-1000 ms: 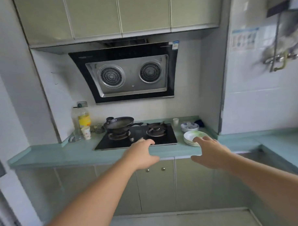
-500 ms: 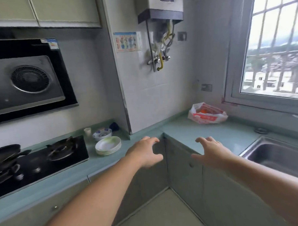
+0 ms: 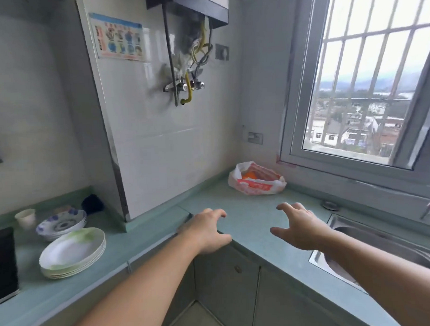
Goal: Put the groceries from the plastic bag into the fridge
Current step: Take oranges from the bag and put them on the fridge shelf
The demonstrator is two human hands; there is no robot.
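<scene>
Over the bare counter corner [image 3: 247,210], left hand [image 3: 206,234] and right hand [image 3: 301,230] spread empty, plastic bag [image 3: 257,179] beyond.

Teal countertop [image 3: 247,210], red-printed white bag [image 3: 257,179]

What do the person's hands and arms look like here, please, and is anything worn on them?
Both the left hand and the right hand are bare, with no gloves. No ring, watch or bracelet shows on either hand or wrist. Both forearms are uncovered all the way to the bottom edge of the picture, so no sleeve is in view. No markings, bandages or straps are visible on them.
</scene>
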